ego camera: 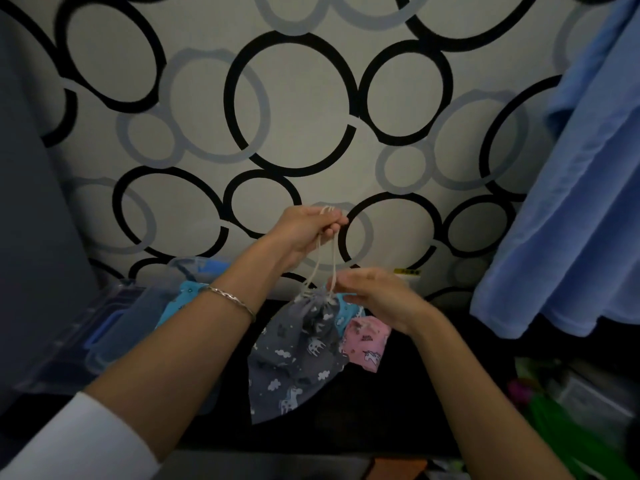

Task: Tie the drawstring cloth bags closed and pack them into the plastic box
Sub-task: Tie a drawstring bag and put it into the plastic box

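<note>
Dim, soft scene; edges curve and blur toward the corners.

The left hand (306, 230) is up high, above the grey bag (298, 351). Its fingers are curled tight round the white drawstring (327, 261). The left arm reaches in from the bottom left, long and nearly straight. A white sleeve (79, 441) covers its near end, and a thin silver bracelet (230, 297) sits on the wrist. The right hand (379, 297) is lower, just beside the top of the grey bag. Its fingers are straight and point left. The tips are close to the drawstring, but it is too hard to see if they touch. The right arm is bare and comes from the bottom right.
</note>
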